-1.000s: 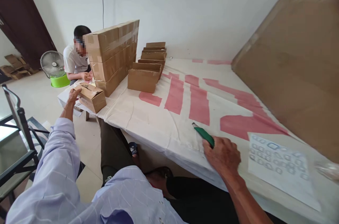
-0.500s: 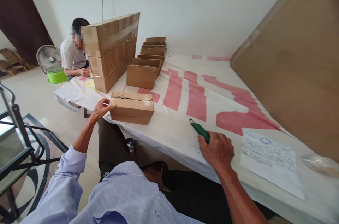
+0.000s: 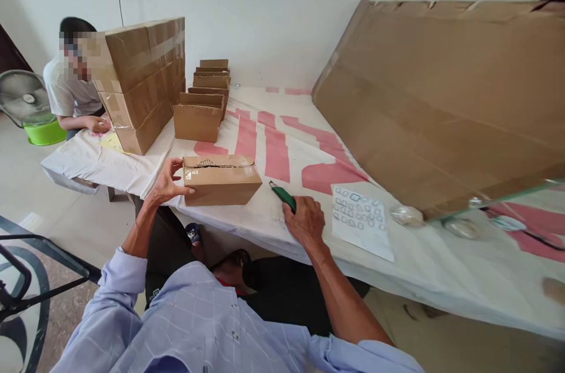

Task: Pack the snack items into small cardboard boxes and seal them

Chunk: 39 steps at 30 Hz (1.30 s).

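Observation:
A small cardboard box (image 3: 223,186) sits at the table's front edge, with a torn, ragged slit along its top seam. My left hand (image 3: 170,180) holds the box's left end, thumb on the front face and fingers at the upper corner. In my right hand (image 3: 304,218) is a green utility knife (image 3: 283,195). Its blade end points up and left, just right of the box and apart from it. The right hand rests on or just above the cloth.
Open cardboard boxes (image 3: 197,123) stand in a row behind. Taped boxes (image 3: 141,76) are stacked at left, beside a seated person (image 3: 73,90). A paper sheet with drawn shapes (image 3: 362,223) lies right, before a large cardboard panel (image 3: 441,102). A white cloth with red markings (image 3: 278,155) covers the table.
My view has turned to the right. The right hand with the utility knife has come closer to the box. My left hand still grips the box's left end, its thumb lower on the front.

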Motion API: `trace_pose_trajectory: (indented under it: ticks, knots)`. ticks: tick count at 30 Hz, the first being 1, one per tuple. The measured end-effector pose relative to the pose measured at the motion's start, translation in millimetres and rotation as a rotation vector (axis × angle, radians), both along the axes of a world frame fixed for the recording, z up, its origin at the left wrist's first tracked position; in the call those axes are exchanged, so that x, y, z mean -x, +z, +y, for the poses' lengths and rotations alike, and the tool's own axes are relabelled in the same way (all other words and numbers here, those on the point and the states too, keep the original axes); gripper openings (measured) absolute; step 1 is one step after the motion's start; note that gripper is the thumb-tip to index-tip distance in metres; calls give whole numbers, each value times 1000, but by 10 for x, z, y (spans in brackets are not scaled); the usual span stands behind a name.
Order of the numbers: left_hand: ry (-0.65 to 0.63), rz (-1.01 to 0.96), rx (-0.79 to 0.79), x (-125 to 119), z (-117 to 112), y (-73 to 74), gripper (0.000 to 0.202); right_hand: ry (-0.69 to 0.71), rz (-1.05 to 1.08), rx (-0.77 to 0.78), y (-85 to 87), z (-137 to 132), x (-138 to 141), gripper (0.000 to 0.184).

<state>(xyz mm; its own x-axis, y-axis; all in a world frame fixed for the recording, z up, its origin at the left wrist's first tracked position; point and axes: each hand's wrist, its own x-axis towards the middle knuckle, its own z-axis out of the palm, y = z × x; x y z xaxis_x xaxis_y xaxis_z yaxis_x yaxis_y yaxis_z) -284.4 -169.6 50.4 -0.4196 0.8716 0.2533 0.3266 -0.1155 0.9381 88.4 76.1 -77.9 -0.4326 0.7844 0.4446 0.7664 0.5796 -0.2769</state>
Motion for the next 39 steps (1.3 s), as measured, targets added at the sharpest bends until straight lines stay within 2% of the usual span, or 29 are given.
trace_pose_trajectory:
  ticks: [5,10,15,19,26,30,39]
  knots:
    - [-3,88,-18,-297,22,44,89,-15,-25,2,14,-1,-2,30]
    - [-7,127,-15,-411,21,112,82,-17,-30,22,40,-6,4,30]
    - [-17,163,-12,-408,-2,140,77,-14,-32,36,40,-2,1,31]
    - [-44,109,-37,-311,-3,119,75,-21,-29,37,28,-1,1,30]
    - [-196,-44,8,-132,-49,135,68,-19,-7,40,15,9,16,32]
    - [-212,-56,40,-208,-113,184,63,-15,13,40,14,14,11,33]
    - [-143,-126,25,-384,-111,206,54,-5,28,58,24,15,0,38]
